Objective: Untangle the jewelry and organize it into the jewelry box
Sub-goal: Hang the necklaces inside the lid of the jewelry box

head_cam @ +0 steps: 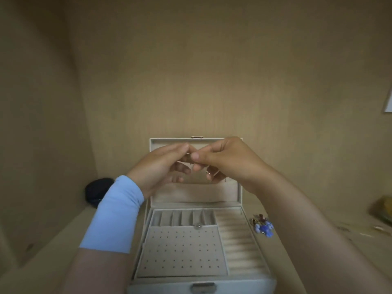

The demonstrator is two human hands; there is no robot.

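While the lid is standing open: the jewelry box is sitting on the bench, directly below the two hands, with its lid rising upright at the far side.
Left hand: it is hovering in front of the lid, its grip pinching one end of a thin gold-coloured chain between thumb and forefinger while the other fingers are curling loosely beneath.
Right hand: it is meeting the left fingertip to fingertip, its grip pinching the same chain, and the lower fingers are cradling the small gold part that is dangling.
Chain: it is being held in the air above the box, touching nothing but the fingers; its exact form is too fine and blurred to tell.
Sleeve: a light blue band is covering the left wrist and part of the forearm.
Box interior: a row of narrow slots is running along the back left, a panel dotted with small holes is lying in front of it, and padded ring rolls are filling the right side.
Clear bead: it is resting at the back edge of the holed panel.
Blue-beaded jewelry: a tangled cluster is lying on the bench just beside the box's right wall.
Clasp: a metal plate is showing on the box's front wall.
Dark round object: it is sitting at the back left, partly behind the sleeve.
Yellowish blur: something is lying at the far right; I cannot tell what.
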